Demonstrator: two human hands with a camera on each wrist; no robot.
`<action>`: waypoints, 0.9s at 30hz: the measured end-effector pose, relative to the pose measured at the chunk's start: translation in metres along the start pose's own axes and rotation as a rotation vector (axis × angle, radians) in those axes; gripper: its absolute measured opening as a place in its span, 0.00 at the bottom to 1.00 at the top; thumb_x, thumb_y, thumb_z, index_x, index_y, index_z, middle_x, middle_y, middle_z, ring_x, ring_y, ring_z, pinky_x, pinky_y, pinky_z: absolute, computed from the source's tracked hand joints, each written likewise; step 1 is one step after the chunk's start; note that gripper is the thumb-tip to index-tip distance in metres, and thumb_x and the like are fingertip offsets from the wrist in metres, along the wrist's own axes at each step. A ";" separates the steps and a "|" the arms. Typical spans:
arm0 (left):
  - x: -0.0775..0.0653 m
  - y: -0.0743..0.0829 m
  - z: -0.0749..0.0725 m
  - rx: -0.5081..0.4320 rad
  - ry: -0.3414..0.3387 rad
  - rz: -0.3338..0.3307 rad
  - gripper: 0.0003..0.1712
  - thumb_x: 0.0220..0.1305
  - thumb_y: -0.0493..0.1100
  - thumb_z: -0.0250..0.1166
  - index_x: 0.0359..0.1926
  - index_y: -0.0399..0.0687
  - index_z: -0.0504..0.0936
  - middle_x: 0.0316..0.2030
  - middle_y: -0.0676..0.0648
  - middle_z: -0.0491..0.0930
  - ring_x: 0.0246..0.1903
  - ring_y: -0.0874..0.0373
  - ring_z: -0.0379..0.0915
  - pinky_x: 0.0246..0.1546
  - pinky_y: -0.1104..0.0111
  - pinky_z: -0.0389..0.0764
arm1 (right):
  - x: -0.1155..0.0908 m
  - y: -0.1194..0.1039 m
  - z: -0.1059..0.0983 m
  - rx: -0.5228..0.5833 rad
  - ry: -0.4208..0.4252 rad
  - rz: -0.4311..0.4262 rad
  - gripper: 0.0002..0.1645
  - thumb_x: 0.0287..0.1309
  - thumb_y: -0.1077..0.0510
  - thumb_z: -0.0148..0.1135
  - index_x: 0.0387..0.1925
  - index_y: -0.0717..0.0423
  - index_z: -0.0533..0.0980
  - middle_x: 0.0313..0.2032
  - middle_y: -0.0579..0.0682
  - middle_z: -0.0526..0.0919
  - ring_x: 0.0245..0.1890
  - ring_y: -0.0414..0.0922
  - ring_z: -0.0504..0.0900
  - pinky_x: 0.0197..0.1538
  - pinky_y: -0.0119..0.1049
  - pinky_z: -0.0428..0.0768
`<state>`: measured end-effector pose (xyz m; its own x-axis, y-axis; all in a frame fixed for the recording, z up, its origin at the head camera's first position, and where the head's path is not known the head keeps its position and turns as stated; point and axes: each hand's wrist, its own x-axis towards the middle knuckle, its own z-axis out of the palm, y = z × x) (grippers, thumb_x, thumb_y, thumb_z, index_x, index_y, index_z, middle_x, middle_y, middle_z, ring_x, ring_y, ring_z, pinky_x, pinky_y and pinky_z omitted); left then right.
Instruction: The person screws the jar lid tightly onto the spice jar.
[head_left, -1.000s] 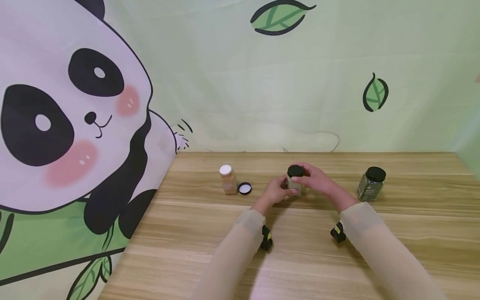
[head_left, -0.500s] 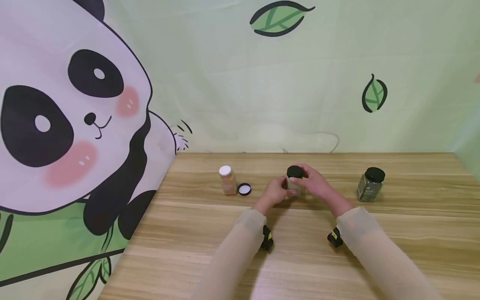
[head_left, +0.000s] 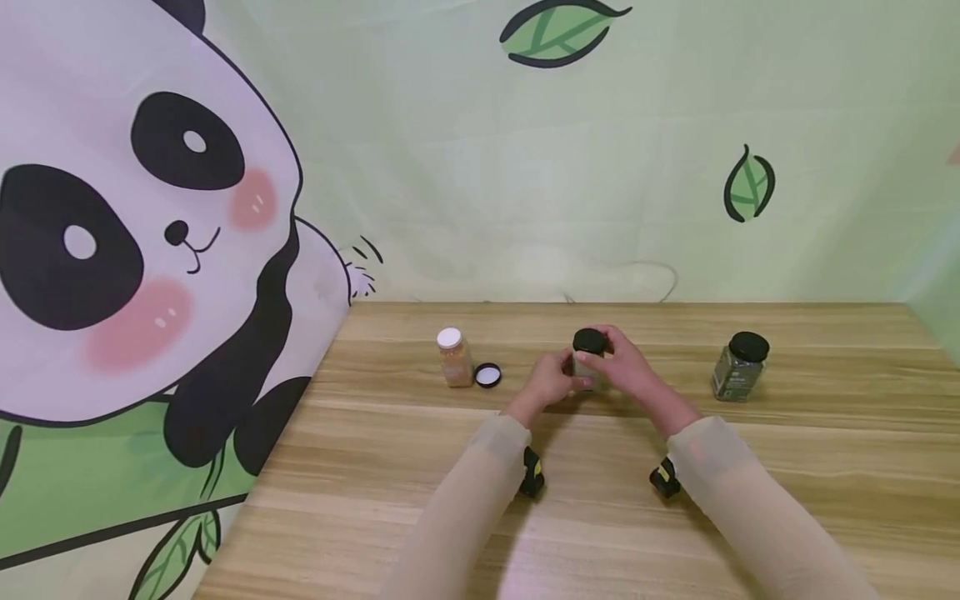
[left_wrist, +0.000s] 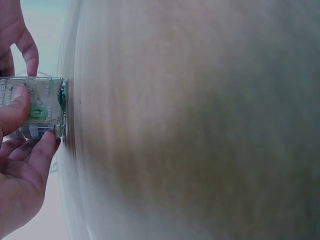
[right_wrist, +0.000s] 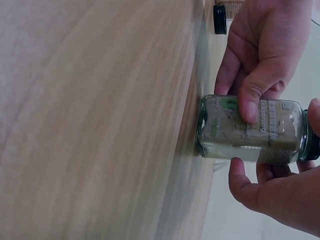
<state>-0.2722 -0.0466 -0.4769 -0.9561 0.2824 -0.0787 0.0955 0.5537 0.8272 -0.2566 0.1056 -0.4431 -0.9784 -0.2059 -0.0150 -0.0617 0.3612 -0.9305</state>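
A glass seasoning jar (head_left: pixel 587 372) with a black lid (head_left: pixel 590 340) stands upright between the hands at the middle back of the table. Thumb and fingers of my left hand (head_left: pixel 551 382) hold its body; in the right wrist view the left thumb (right_wrist: pixel 250 107) lies across the printed front. My right hand (head_left: pixel 628 365) grips the lid from the right and behind, its thumb at the front of the rim. The lid sits on the jar's mouth. In the left wrist view the jar's base (left_wrist: pixel 62 107) is right at the tabletop, and the lid is out of frame.
To the left stand a jar of orange contents (head_left: pixel 456 367) with a white top and, beside it, a loose black lid (head_left: pixel 488 376) showing its white inside. A second black-lidded jar (head_left: pixel 738 371) stands at the right. A panda-printed cloth (head_left: pixel 480 208) hangs behind the wooden table (head_left: pixel 600 533).
My right wrist and forearm have swung slightly left while the fingers stay on the lid. The left hand and the jar keep their place.
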 end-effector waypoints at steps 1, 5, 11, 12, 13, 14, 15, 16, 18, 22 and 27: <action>0.000 0.000 0.000 -0.004 -0.002 -0.003 0.27 0.63 0.38 0.72 0.62 0.37 0.79 0.52 0.37 0.86 0.44 0.57 0.77 0.45 0.72 0.77 | 0.000 0.000 0.000 0.000 0.004 0.002 0.32 0.71 0.61 0.60 0.70 0.70 0.62 0.69 0.74 0.68 0.74 0.70 0.64 0.76 0.62 0.63; -0.001 0.001 0.000 -0.004 0.000 -0.002 0.26 0.63 0.37 0.72 0.62 0.37 0.79 0.51 0.37 0.86 0.43 0.58 0.75 0.44 0.73 0.76 | -0.001 -0.002 0.002 0.011 0.019 0.013 0.32 0.71 0.61 0.60 0.69 0.70 0.61 0.68 0.74 0.68 0.74 0.69 0.63 0.76 0.62 0.62; -0.002 0.002 0.000 0.007 0.009 0.019 0.24 0.63 0.36 0.72 0.60 0.37 0.80 0.50 0.37 0.87 0.41 0.58 0.75 0.42 0.74 0.75 | -0.002 -0.002 0.005 0.045 0.062 0.043 0.33 0.70 0.61 0.62 0.69 0.70 0.61 0.68 0.73 0.69 0.74 0.68 0.64 0.77 0.60 0.61; -0.003 0.002 0.000 0.011 0.010 0.020 0.24 0.63 0.36 0.72 0.60 0.37 0.81 0.50 0.37 0.87 0.41 0.59 0.75 0.42 0.74 0.75 | -0.002 -0.002 0.006 0.052 0.069 0.050 0.33 0.70 0.61 0.62 0.69 0.70 0.61 0.68 0.73 0.69 0.74 0.67 0.64 0.77 0.60 0.61; -0.003 0.002 0.000 0.014 0.009 0.020 0.24 0.63 0.36 0.72 0.60 0.37 0.81 0.50 0.37 0.87 0.41 0.59 0.74 0.42 0.74 0.75 | -0.003 -0.003 0.007 0.055 0.076 0.054 0.33 0.70 0.61 0.63 0.69 0.69 0.61 0.68 0.72 0.69 0.74 0.67 0.64 0.77 0.59 0.62; -0.003 0.002 0.000 0.022 0.011 0.022 0.24 0.63 0.37 0.72 0.59 0.37 0.81 0.50 0.37 0.87 0.41 0.59 0.74 0.43 0.73 0.75 | -0.003 -0.002 0.007 0.060 0.080 0.058 0.34 0.69 0.60 0.63 0.69 0.69 0.61 0.69 0.72 0.69 0.74 0.67 0.64 0.77 0.59 0.62; -0.003 0.002 0.000 0.023 0.010 0.022 0.23 0.63 0.37 0.72 0.59 0.38 0.81 0.50 0.37 0.87 0.41 0.59 0.74 0.43 0.73 0.75 | -0.003 -0.002 0.007 0.065 0.083 0.060 0.34 0.70 0.60 0.63 0.69 0.69 0.61 0.69 0.72 0.69 0.74 0.66 0.64 0.77 0.59 0.62; -0.003 0.002 0.000 0.023 0.010 0.020 0.23 0.63 0.37 0.72 0.59 0.38 0.81 0.50 0.38 0.86 0.41 0.59 0.73 0.44 0.73 0.75 | -0.003 -0.002 0.008 0.069 0.085 0.062 0.34 0.70 0.60 0.63 0.69 0.69 0.61 0.69 0.72 0.68 0.74 0.66 0.64 0.77 0.59 0.62; -0.003 0.001 0.000 0.020 0.012 0.018 0.23 0.64 0.38 0.72 0.59 0.38 0.82 0.50 0.38 0.86 0.41 0.59 0.73 0.43 0.72 0.75 | -0.004 -0.001 0.008 0.069 0.082 0.055 0.35 0.70 0.60 0.62 0.69 0.69 0.60 0.70 0.71 0.68 0.75 0.66 0.63 0.77 0.59 0.62; -0.002 0.001 0.000 0.011 0.014 0.015 0.21 0.64 0.39 0.72 0.57 0.39 0.83 0.37 0.44 0.83 0.35 0.59 0.69 0.36 0.74 0.70 | -0.003 0.001 0.007 0.060 0.065 0.047 0.37 0.71 0.58 0.62 0.71 0.69 0.58 0.70 0.71 0.66 0.75 0.66 0.62 0.76 0.60 0.63; -0.003 0.001 0.000 0.020 0.013 0.017 0.17 0.64 0.39 0.72 0.52 0.37 0.84 0.29 0.50 0.72 0.30 0.60 0.64 0.31 0.74 0.65 | -0.001 0.002 0.004 0.041 0.026 0.061 0.42 0.69 0.55 0.65 0.73 0.68 0.55 0.72 0.71 0.64 0.76 0.67 0.59 0.77 0.61 0.61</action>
<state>-0.2690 -0.0471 -0.4753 -0.9577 0.2820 -0.0573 0.1174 0.5647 0.8169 -0.2554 0.1030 -0.4459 -0.9849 -0.1611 -0.0635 0.0059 0.3350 -0.9422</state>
